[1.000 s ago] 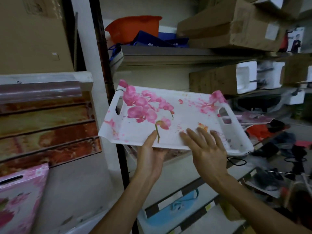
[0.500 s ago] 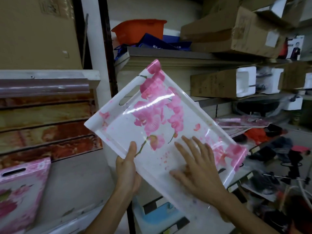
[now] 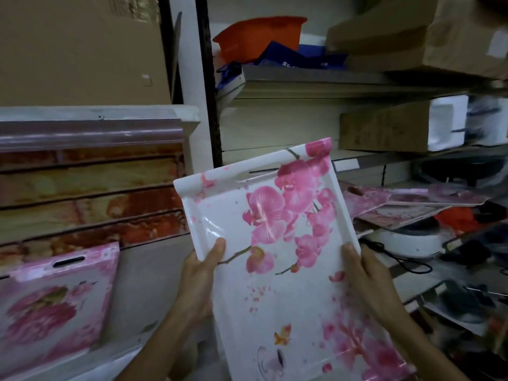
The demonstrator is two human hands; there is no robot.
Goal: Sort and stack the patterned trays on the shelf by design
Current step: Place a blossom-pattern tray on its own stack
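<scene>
Head view, orchid tray (image 3: 277, 284), stacked trays (image 3: 90, 193) behind

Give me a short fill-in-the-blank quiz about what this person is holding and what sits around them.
1. The white tray in both hands is printed with ____ orchid flowers.
2. The left hand grips the tray's ____ edge.
3. The tub on the upper shelf is ____.
4. A small ____ is printed near the tray's lower end.

Missing words: pink; left; orange; butterfly

two bare hands (image 3: 198, 276), one white rectangular plastic orchid-print tray (image 3: 277, 270), one pink floral tray (image 3: 55, 303), perhaps two more pink trays (image 3: 398, 207), one orange plastic tub (image 3: 258, 34)
</scene>
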